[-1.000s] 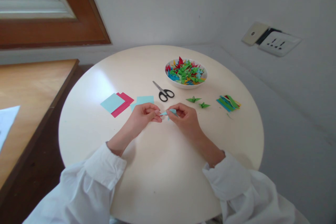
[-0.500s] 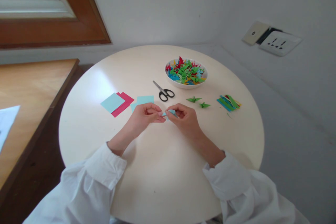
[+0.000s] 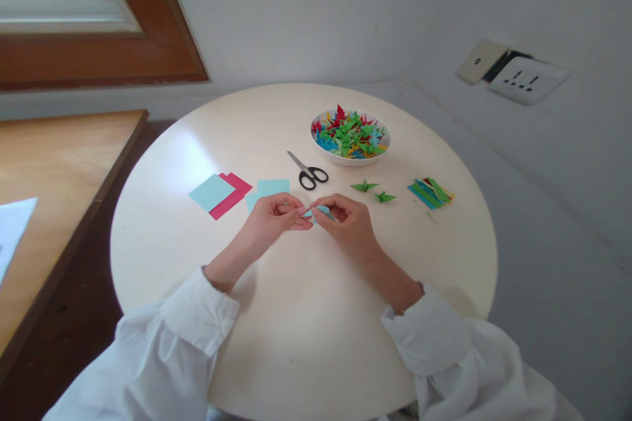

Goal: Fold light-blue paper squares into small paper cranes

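Observation:
A small folded piece of light blue paper sits between my two hands at the middle of the round white table. My left hand pinches its left end with fingers closed. Closed on its right end, my right hand covers most of the paper. Just behind my left hand lies a flat light blue sheet. Black scissors lie a little beyond my hands.
A white bowl heaped with small coloured paper cranes stands at the back. Two green cranes and a stack of coloured strips lie to the right. Light blue and pink sheets lie left. A wooden desk stands at far left.
My fingertips have drawn closer together on the blue paper, so less of it shows. Nothing else on the table has moved.

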Action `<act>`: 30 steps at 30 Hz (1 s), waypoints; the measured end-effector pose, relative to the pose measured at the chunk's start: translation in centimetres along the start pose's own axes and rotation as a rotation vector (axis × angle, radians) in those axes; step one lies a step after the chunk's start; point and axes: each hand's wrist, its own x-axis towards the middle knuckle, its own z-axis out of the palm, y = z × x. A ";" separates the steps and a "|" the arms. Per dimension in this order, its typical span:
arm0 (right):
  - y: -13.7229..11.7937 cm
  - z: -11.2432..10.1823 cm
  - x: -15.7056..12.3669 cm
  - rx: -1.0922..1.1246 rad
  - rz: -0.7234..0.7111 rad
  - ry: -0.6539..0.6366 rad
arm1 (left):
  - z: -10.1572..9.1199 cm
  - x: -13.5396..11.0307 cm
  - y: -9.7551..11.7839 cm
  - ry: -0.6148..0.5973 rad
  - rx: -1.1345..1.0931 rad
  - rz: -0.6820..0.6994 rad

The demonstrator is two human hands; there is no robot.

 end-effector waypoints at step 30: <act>0.1 0.3 -0.1 0.107 0.034 -0.020 | 0.6 0.0 -0.7 0.070 -0.120 -0.002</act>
